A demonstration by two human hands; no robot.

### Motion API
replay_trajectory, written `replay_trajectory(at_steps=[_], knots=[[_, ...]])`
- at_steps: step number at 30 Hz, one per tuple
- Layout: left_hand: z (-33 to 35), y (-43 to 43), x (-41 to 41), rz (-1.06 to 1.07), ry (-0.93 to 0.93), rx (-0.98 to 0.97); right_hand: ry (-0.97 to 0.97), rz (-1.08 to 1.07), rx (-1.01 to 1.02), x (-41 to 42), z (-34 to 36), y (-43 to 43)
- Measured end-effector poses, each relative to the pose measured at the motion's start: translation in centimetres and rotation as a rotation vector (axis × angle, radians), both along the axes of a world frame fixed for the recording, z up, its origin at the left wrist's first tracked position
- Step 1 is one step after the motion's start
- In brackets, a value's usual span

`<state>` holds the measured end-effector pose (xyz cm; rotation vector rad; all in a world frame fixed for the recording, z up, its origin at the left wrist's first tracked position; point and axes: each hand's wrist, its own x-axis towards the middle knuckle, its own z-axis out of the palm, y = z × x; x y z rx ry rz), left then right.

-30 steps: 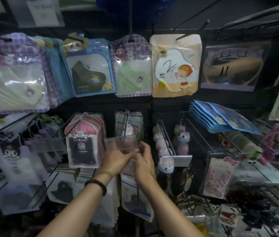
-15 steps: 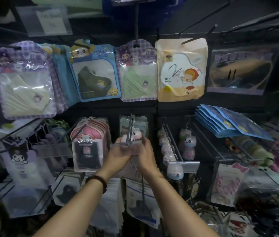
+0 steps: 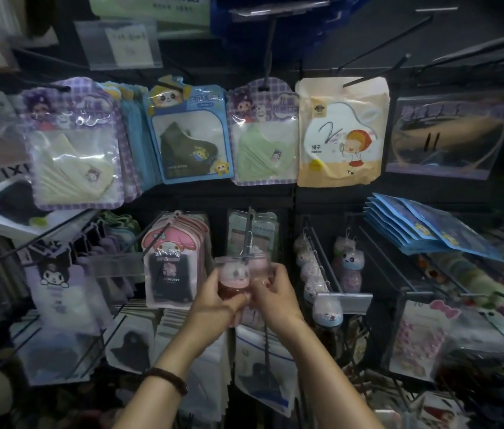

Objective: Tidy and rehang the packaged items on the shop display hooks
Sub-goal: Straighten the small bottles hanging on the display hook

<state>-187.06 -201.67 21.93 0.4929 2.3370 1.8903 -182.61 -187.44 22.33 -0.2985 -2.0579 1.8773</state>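
Far left, upper row: you have a purple checked mask pack (image 3: 72, 144) holding a pale yellow mask, hung on a hook. Below it, a white and purple pack with a black-eared cartoon face (image 3: 55, 292) hangs on the lower row. Next right, upper row: a blue mask pack (image 3: 190, 134) with a dark green mask, fronting a stack of the same. Beneath it, a pink rabbit-hooded pack (image 3: 170, 258) fronts its own stack. Centre: your left hand (image 3: 213, 305), a dark bead bracelet (image 3: 167, 377) on its wrist, and your right hand (image 3: 273, 297) meet just below the tip of a display hook (image 3: 249, 233). Between them sits a small pink packaged item (image 3: 233, 278) with a cartoon face; the fingers of both hands are closed around it, left on its lower side, right on the adjoining blurred part. Right of that, small round capsule items (image 3: 328, 309) hang along a sloping hook. Upper right: a cream mirror pack (image 3: 342, 131); further right, a fanned stack of blue packs (image 3: 423, 227).
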Motion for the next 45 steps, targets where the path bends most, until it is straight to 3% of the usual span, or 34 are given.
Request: replay_trajectory(at_steps=[7,18,29,36,45], knots=[[-1.1,-2.8,5.6,-0.049,0.049,0.076,0.162,-0.007,-0.107,5.5,-2.6,-2.6],[-2.7,-4.6,7.8,-0.114,0.07,0.16,0.225,-0.097,-0.042,8.9,-3.2,-3.6],[-4.7,-3.7,10.2,-0.155,-0.1,0.508,0.195,-0.084,0.035,12.1,-2.5,-3.8],[-7.9,0.5,11.6,-0.231,-0.155,0.359,0.143,-0.238,-0.14,16.8,-6.7,1.1],[-8.9,8.5,16.6,-0.24,-0.125,0.238,0.176,-0.22,-0.086,20.6,-9.2,7.3]])
